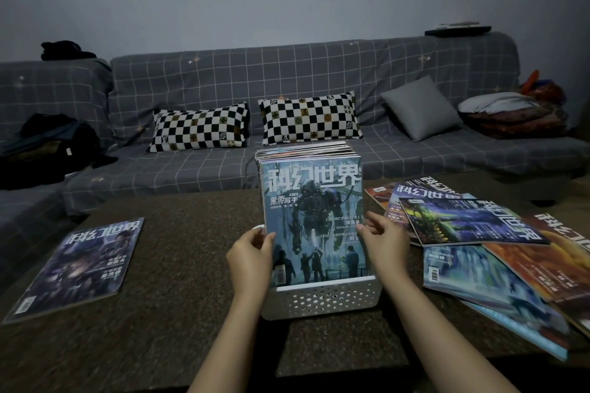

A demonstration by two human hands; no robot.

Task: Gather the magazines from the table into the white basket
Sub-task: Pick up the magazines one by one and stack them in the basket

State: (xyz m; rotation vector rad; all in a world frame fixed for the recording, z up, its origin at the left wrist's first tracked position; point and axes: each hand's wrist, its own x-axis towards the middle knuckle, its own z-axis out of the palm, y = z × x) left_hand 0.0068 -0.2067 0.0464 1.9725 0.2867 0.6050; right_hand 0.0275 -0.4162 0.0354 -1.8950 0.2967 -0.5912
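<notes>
The white perforated basket (322, 298) stands at the middle of the dark table (178, 265). Several magazines stand upright in it, and the front one (313, 214) shows a blue robot cover. My left hand (250, 260) grips that front magazine's left edge. My right hand (381, 241) holds its right edge, fingers on the cover. One magazine (79, 268) lies flat on the table at the left. A loose pile of several magazines (479, 246) lies spread on the right side.
A grey checked sofa (287, 80) runs behind the table, with two checkerboard pillows (199, 128), a grey cushion (421, 108) and folded blankets (514, 115) at the right. Dark clothes (48, 143) lie on the sofa's left part.
</notes>
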